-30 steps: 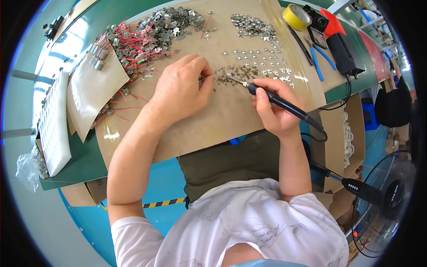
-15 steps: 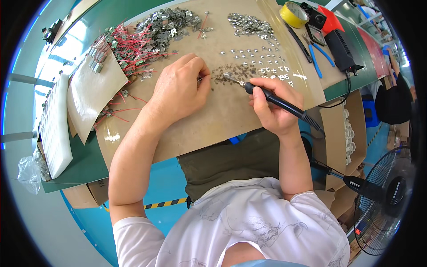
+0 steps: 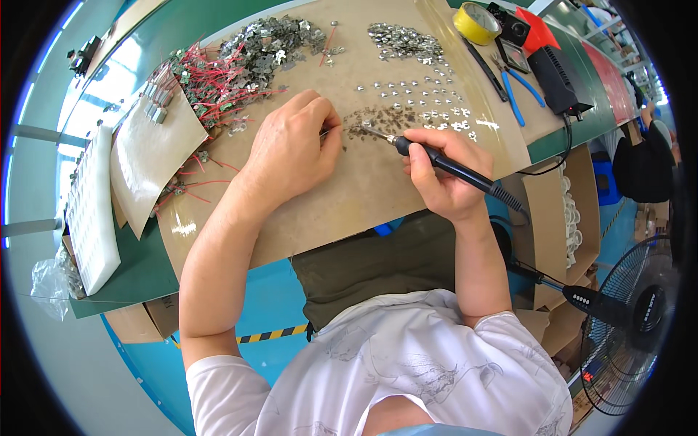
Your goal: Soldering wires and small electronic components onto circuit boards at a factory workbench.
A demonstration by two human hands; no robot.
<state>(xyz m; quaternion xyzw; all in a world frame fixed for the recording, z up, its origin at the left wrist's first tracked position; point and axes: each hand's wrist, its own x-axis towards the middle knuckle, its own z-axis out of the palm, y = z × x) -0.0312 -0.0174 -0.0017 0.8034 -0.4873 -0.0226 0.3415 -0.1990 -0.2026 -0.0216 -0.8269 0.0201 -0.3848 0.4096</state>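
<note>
My right hand (image 3: 452, 173) grips the black handle of a soldering iron (image 3: 454, 167). Its metal tip points left, over a patch of brown scorch marks (image 3: 396, 118) on the tan work sheet (image 3: 349, 196). Close to that tip, my left hand (image 3: 298, 142) is closed with thumb and fingertips pinched together. A thin, wire-like piece shows at the fingers, too small to name. Small silvery metal parts (image 3: 443, 116) lie in loose rows just beyond the iron.
A heap of metal tabs (image 3: 273, 47) and red wires (image 3: 218, 87) lies at the far left. Shiny parts (image 3: 403, 41) are piled at the back. Yellow tape (image 3: 477, 23), blue-handled pliers (image 3: 525, 91) and a black power unit (image 3: 556, 80) stand right. A fan (image 3: 632, 320) is at lower right.
The soldering iron has shifted very slightly left with my right hand. My left hand keeps its pinch in nearly the same place.
</note>
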